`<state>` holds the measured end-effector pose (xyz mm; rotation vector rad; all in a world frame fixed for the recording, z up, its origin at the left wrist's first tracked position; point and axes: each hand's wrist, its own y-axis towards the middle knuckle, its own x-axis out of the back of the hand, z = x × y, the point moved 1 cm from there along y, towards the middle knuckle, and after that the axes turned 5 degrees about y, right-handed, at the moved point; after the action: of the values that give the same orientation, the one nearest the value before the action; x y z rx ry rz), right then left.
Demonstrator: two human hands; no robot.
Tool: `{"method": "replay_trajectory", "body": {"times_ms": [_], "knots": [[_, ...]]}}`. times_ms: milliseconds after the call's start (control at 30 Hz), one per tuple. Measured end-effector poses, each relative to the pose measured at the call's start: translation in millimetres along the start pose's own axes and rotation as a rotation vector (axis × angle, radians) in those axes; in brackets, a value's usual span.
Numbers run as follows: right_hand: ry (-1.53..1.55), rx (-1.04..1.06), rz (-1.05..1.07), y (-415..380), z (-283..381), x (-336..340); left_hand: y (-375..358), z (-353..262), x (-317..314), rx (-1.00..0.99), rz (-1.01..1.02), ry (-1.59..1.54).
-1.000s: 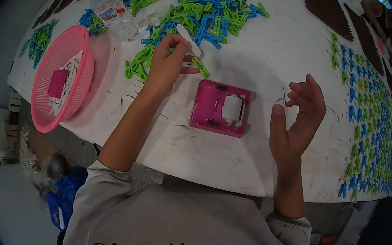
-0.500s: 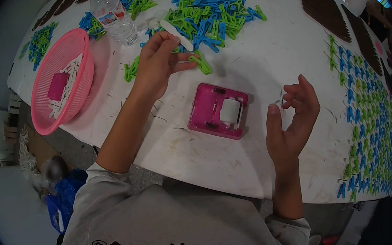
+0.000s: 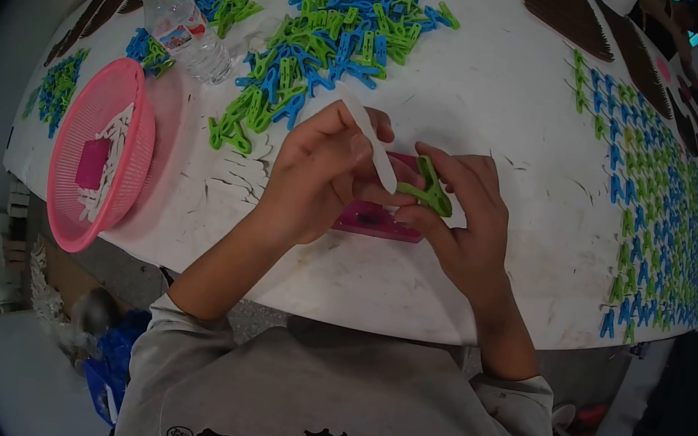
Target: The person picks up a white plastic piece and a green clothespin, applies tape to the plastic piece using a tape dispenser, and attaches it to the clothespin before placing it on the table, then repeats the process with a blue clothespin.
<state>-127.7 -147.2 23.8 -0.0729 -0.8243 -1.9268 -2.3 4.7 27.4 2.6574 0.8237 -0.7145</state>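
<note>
"White tabletop (image 3: 487,87) below; where's the green clothespin (image 3: 434,195)?"
"Above the pink dispenser (image 3: 374,223), pinched by the partly curled right hand (image 3: 476,229), just right of the white stick (image 3: 379,157)."
"And that?"
"Slanting far-left to near-right, gripped in the left hand's (image 3: 316,166) curled fingers."

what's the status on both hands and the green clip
Left hand holding white stick. Right hand gripping green clip. Pink holder partly hidden by hands, no obstruction seen between them.
</note>
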Motion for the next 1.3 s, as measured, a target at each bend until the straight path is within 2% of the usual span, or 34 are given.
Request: {"method": "replay_trajectory", "body": {"times_ms": [67,200,267,367,500,700,867,1000,1167,1300], "knots": [[-0.116,0.100,0.107,2.6,0.3,3.9,-0.3,0.5,-0.7,0.016,0.114,0.035],[-0.156,0.100,0.113,3.0,0.0,15.9,1.8,0.6,0.5,-0.126,0.045,0.168],[0.066,-0.086,-0.063,-1.6,-6.6,18.7,3.3,2.8,6.7,-0.207,-0.003,0.255],[0.212,-0.102,-0.044,1.4,-0.4,24.9,1.3,3.2,5.2,-0.176,-0.042,0.315],[0.167,-0.070,0.012,-0.3,-3.7,27.2,-2.7,6.1,-2.7,-0.140,-0.149,0.352],[0.426,-0.072,-0.132,-2.2,-0.4,25.0,-4.7,7.6,-4.8,-0.147,-0.155,0.456],[0.594,-0.018,-0.191,-5.2,-0.5,26.4,-5.9,12.4,-6.8,-0.157,-0.093,0.460],[0.562,0.006,-0.191,-9.1,0.8,23.3,-10.4,14.3,-4.3,-0.126,-0.027,0.533],[0.653,0.004,-0.270,-11.3,0.4,19.8,-10.6,18.0,-6.3,-0.268,0.062,0.510],[0.783,0.089,-0.174,-10.1,-9.1,25.6,-12.2,17.1,-8.9,-0.249,0.044,0.565]]}}
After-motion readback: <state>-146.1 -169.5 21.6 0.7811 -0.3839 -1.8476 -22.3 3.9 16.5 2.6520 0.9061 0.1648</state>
